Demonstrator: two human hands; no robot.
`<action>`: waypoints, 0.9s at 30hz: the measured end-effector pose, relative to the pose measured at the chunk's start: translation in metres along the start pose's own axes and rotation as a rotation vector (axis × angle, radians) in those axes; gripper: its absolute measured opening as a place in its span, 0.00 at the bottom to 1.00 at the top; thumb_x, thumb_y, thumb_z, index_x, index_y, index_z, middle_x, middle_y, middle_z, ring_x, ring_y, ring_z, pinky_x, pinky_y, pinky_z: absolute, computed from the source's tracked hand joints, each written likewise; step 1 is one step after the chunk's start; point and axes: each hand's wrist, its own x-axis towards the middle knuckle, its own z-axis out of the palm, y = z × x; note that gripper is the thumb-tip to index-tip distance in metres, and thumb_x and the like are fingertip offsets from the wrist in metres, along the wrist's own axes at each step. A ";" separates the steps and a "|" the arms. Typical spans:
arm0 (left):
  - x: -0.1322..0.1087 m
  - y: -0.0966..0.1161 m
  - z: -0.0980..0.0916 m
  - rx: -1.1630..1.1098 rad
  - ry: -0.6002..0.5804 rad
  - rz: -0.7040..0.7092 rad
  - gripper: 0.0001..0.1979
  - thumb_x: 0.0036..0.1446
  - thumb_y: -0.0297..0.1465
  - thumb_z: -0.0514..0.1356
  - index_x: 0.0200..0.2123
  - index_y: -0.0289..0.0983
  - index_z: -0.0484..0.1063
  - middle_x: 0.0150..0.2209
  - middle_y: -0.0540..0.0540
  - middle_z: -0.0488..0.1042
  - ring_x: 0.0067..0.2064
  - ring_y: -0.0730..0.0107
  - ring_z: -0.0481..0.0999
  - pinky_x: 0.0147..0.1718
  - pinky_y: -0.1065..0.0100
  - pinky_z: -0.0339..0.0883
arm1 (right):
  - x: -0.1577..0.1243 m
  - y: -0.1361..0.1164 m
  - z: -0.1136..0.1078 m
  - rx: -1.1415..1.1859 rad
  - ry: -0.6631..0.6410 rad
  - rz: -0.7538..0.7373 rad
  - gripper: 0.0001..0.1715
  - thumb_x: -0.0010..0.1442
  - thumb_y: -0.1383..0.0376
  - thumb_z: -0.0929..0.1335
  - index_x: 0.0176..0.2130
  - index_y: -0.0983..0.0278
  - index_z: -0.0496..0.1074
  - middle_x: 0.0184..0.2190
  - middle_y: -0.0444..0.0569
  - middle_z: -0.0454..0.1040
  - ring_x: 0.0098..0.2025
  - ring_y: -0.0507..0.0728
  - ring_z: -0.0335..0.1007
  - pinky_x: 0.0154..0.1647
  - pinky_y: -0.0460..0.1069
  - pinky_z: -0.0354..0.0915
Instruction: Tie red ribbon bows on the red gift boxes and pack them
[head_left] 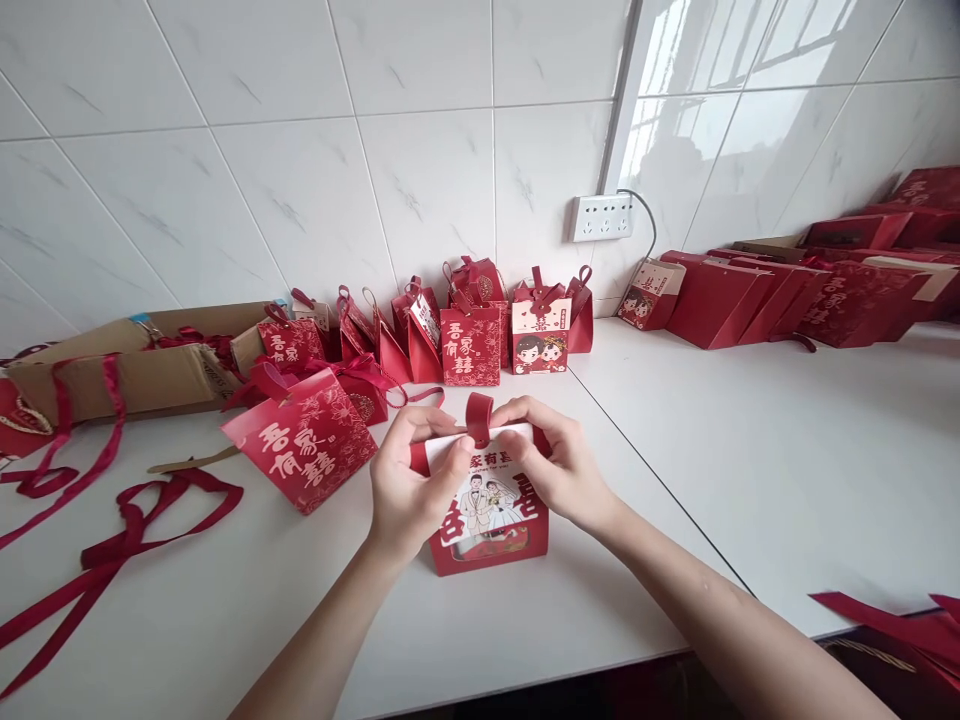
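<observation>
A small red and white gift box [491, 520] with a drawn couple on its front stands on the white table [750, 480] in front of me. A red ribbon [480, 417] loops over its top. My left hand [409, 480] pinches the ribbon and the box top from the left. My right hand [559, 462] pinches the ribbon from the right. Both hands are closed on the ribbon at the box's top edge.
A red box [304, 445] with white characters lies tilted just left of my hands. Several finished boxes [471, 335] stand along the tiled wall. Loose red ribbons [112, 540] lie at the left, near cardboard boxes [127, 365]. Flat red boxes [795, 295] are stacked at the right; a socket [600, 217] hangs above.
</observation>
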 end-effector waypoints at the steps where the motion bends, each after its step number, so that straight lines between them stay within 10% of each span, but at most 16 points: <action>1: 0.000 0.000 0.000 0.008 0.008 0.007 0.09 0.50 0.33 0.64 0.32 0.37 0.68 0.29 0.49 0.74 0.30 0.71 0.76 0.27 0.73 0.71 | -0.001 0.001 -0.003 0.023 -0.028 -0.017 0.09 0.60 0.68 0.63 0.43 0.62 0.66 0.30 0.43 0.70 0.23 0.48 0.61 0.22 0.44 0.60; 5: 0.000 -0.002 -0.001 0.031 0.026 0.006 0.11 0.50 0.36 0.65 0.34 0.37 0.70 0.31 0.47 0.76 0.32 0.68 0.77 0.30 0.71 0.72 | -0.002 0.008 -0.020 0.082 -0.242 -0.009 0.31 0.57 0.66 0.68 0.57 0.60 0.56 0.37 0.47 0.71 0.33 0.53 0.70 0.29 0.47 0.69; 9: 0.001 -0.011 0.000 0.038 0.020 -0.028 0.14 0.53 0.38 0.63 0.41 0.38 0.70 0.38 0.44 0.77 0.39 0.65 0.78 0.37 0.68 0.73 | 0.005 0.022 -0.034 0.046 -0.336 0.197 0.12 0.55 0.60 0.71 0.38 0.65 0.71 0.33 0.49 0.76 0.35 0.57 0.74 0.35 0.50 0.71; 16: 0.006 -0.045 0.007 0.110 -0.077 -0.271 0.34 0.49 0.43 0.65 0.56 0.39 0.57 0.60 0.35 0.64 0.61 0.53 0.65 0.58 0.52 0.60 | 0.017 0.056 -0.039 0.490 0.270 0.402 0.23 0.48 0.50 0.74 0.37 0.63 0.71 0.40 0.52 0.79 0.41 0.62 0.76 0.42 0.56 0.72; 20: 0.004 -0.042 0.009 0.022 -0.214 -0.392 0.34 0.50 0.43 0.64 0.57 0.38 0.56 0.54 0.35 0.70 0.56 0.55 0.71 0.52 0.56 0.66 | 0.017 0.069 -0.035 0.601 0.353 0.422 0.23 0.48 0.50 0.73 0.39 0.61 0.71 0.43 0.53 0.78 0.44 0.64 0.74 0.44 0.59 0.71; 27: -0.003 -0.035 0.007 0.312 -0.109 0.334 0.38 0.44 0.32 0.68 0.58 0.40 0.58 0.55 0.38 0.69 0.56 0.54 0.70 0.54 0.57 0.66 | 0.017 0.078 -0.024 0.745 0.238 0.447 0.10 0.48 0.62 0.68 0.34 0.61 0.70 0.34 0.47 0.77 0.36 0.58 0.72 0.44 0.56 0.69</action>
